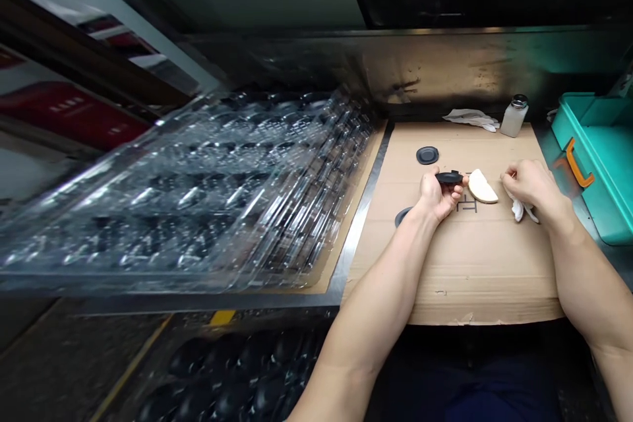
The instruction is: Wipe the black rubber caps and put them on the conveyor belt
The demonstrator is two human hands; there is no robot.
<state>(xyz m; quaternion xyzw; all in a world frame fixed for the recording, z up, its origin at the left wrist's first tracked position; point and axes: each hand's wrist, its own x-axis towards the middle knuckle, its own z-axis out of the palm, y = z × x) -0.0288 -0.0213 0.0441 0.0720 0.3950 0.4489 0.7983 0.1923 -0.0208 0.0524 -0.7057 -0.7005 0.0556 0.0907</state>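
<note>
My left hand [438, 196] holds a round black plastic cap [449, 177] by its edge, tilted over the cardboard sheet [459, 270]. Close to its right lies a white half-round pad [481, 187]. My right hand [531, 183] is closed, fingers curled together, above a crumpled white cloth [519, 210]; whether the fingers grip the cloth or something else is hidden. Another black cap [427, 155] rests on the cardboard beyond my left hand. Part of a third dark cap [403, 215] shows beside my left wrist.
Stacked clear plastic trays [188, 191] with dark round parts fill the left side. A glass bottle with a metal top [515, 116] and a white cloth [472, 119] lie at the back. A teal toolbox [603, 165] with an orange latch stands right. More dark parts [237, 376] sit below.
</note>
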